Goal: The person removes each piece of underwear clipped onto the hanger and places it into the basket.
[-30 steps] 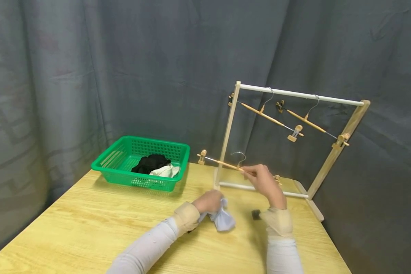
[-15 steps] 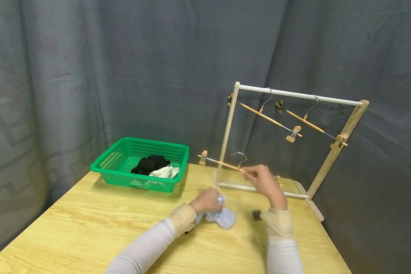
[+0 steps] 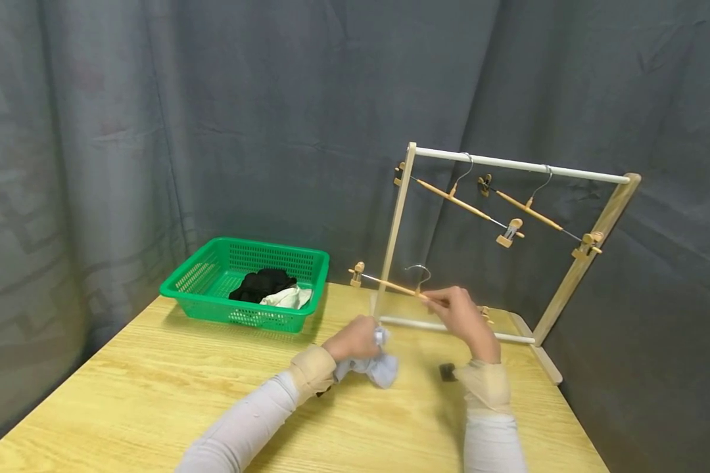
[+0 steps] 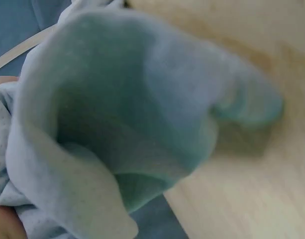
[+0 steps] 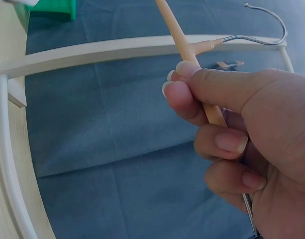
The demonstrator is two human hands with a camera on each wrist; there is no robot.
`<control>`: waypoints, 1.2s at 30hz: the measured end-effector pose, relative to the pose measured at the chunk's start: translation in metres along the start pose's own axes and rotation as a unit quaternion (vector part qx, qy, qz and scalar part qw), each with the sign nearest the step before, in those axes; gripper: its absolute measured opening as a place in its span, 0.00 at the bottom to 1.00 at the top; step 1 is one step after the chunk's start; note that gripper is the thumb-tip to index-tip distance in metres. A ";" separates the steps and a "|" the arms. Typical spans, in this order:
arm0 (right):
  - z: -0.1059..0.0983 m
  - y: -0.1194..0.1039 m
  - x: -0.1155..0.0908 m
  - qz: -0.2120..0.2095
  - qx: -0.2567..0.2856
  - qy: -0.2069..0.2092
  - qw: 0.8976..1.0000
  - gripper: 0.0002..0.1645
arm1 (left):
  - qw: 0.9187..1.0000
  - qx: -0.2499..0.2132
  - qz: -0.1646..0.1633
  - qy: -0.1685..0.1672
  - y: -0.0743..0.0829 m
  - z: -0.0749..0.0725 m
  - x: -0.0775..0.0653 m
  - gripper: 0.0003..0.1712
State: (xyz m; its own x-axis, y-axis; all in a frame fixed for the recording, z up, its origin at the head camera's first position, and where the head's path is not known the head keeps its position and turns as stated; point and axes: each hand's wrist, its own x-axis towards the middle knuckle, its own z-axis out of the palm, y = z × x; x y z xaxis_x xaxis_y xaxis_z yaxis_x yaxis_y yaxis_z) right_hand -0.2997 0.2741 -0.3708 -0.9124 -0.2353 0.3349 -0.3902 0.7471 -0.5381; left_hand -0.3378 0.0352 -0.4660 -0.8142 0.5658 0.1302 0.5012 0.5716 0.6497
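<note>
My right hand (image 3: 464, 322) pinches the wooden bar of a clip hanger (image 3: 399, 287) between thumb and fingers, to the right of its metal hook. In the right wrist view, the thumb and index finger press on the hanger bar (image 5: 174, 27), with the other fingers curled below. My left hand (image 3: 352, 338) grips a crumpled light blue cloth (image 3: 381, 369) low over the table, below the hanger. The left wrist view shows the cloth (image 4: 167, 84) up close, hanging in a hollow fold with a greenish inside. Most of the left fingers are hidden there.
A wooden rack with a white top rail (image 3: 520, 163) stands at the right. Two clip hangers (image 3: 458, 202) hang from it. A green basket (image 3: 183, 289) stands at the left, with a black cloth (image 3: 262, 284) and a white cloth (image 3: 286, 297) inside. Grey curtains surround the table.
My left hand has shifted slightly left and up in the head view, drawing the light blue cloth with it. The clip hanger in my right hand has moved a little to the right.
</note>
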 end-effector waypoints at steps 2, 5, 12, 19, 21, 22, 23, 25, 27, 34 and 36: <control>-0.002 0.002 -0.001 0.000 0.000 0.003 1.000 0.16 | 1.000 0.013 0.005 0.001 0.001 -0.004 0.001 0.13; -0.004 0.006 -0.003 -0.003 0.001 0.008 1.000 0.16 | 1.000 0.012 0.000 0.003 0.004 -0.013 0.001 0.06; -0.007 0.015 -0.007 0.006 -0.001 0.017 1.000 0.15 | 0.997 0.069 0.015 0.035 0.010 -0.047 0.006 0.08; -0.011 0.016 -0.007 0.011 0.001 0.019 1.000 0.15 | 0.994 0.065 0.013 0.085 0.013 -0.097 0.011 0.11; -0.011 0.017 -0.008 0.014 0.001 0.019 1.000 0.15 | 0.993 0.068 0.009 0.100 0.011 -0.110 0.011 0.09; -0.011 0.017 -0.008 0.017 0.002 0.019 1.000 0.15 | 0.992 0.068 0.004 0.106 0.010 -0.117 0.012 0.08; -0.011 0.017 -0.007 0.018 0.002 0.017 1.000 0.16 | 0.992 0.064 -0.001 0.111 0.009 -0.124 0.011 0.07; -0.011 0.019 -0.007 0.022 0.002 0.014 1.000 0.16 | 0.991 0.055 -0.011 0.119 0.006 -0.136 0.011 0.08; -0.011 0.021 -0.008 0.025 0.002 0.011 1.000 0.16 | 0.991 0.044 -0.022 0.124 0.002 -0.147 0.010 0.11; -0.010 0.024 -0.009 0.033 0.017 0.004 0.999 0.16 | 0.985 0.046 -0.052 0.157 -0.016 -0.189 0.010 0.20; -0.011 0.024 -0.008 0.029 0.018 0.007 0.999 0.15 | 0.983 0.042 -0.063 0.170 -0.023 -0.199 0.011 0.22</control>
State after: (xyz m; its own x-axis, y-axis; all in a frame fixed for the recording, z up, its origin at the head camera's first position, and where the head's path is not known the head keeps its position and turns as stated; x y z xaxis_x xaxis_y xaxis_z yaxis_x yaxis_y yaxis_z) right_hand -0.2998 0.3004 -0.3780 -0.9321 -0.1837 0.3121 -0.3409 0.7360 -0.5848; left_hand -0.4172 -0.0901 -0.3303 -0.9147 0.2654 0.3048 0.4018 0.6792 0.6142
